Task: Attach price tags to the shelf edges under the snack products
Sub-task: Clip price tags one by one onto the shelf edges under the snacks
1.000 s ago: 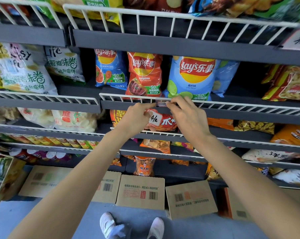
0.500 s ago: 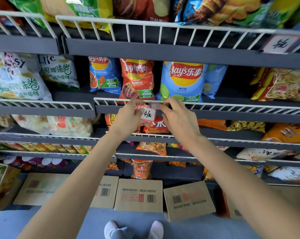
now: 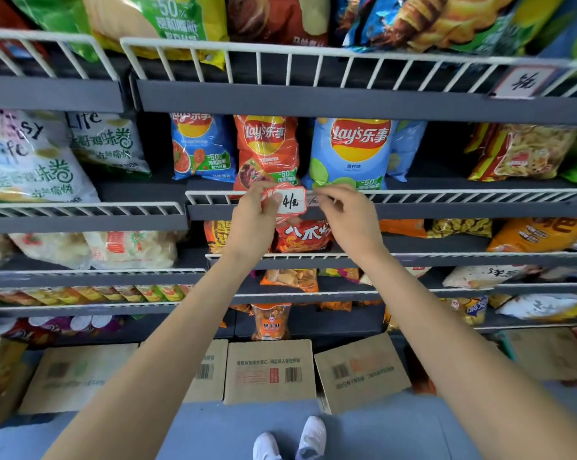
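**Price tag raised to the crisp shelf's rail**

A person's left hand (image 3: 259,212) pinches a red-bordered price tag (image 3: 292,201) by its left end, holding it flat against the white wire rail (image 3: 446,194) and grey shelf edge (image 3: 463,210) beneath the orange Lay's bag (image 3: 267,151). Half a second earlier the tag hung lower and tilted, below the rail; a second ago it dangled under the shelf edge, so it has risen and squared up, which suggests fixing is close. To its right, a small clip-like piece (image 3: 313,200) sits on the rail, too blurred to identify. The right hand (image 3: 350,220), fingers curled near that piece, has drawn slightly off the tag; whether it grips anything cannot be told. Another tag (image 3: 524,82) hangs on the shelf above.
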A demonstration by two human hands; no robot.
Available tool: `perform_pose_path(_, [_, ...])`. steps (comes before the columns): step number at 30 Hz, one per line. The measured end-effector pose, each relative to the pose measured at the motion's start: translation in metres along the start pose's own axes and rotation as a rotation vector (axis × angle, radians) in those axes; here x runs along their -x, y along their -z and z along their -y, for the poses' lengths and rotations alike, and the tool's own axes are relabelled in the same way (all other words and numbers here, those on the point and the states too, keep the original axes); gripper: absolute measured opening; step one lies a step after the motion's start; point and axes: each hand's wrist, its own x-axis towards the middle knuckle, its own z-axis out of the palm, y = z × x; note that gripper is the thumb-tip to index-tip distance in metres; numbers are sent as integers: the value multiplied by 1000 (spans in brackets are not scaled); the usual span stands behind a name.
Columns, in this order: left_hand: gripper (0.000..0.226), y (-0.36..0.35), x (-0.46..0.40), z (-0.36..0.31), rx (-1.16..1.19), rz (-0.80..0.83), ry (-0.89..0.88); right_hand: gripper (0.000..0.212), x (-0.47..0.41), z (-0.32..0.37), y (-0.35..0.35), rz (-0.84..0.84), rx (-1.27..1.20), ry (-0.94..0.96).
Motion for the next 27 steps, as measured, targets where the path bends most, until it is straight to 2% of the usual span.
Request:
perform_pose_path(2, [27, -1, 3, -7, 0, 22, -36, 20, 3, 8, 9, 38, -216, -67])
perform_pose_path(4, [26, -4, 7, -16, 16, 50, -69, 13, 8, 11, 19, 61, -268, -62])
perform_pose_path(7, [18, -16, 13, -28, 82, 104, -93, 5, 12, 5, 35, -3, -237, -43])
perform_pose_path(10, [10, -35, 18, -40, 103, 131, -135, 6, 16, -7, 56, -39, -168, -50])
perform_pose_path(17, [10, -115, 34, -77, 232, 275, -139, 9, 34, -62, 126, -93, -81, -51])
perform_pose_path(23, [18, -218, 46, -130, 328, 284, -107, 14, 39, -137, 214, -112, -22, -20])
perform_pose_path(27, [19, -284, 56, -161, 376, 232, -79, 17, 35, -189, 268, -79, -8, -11])
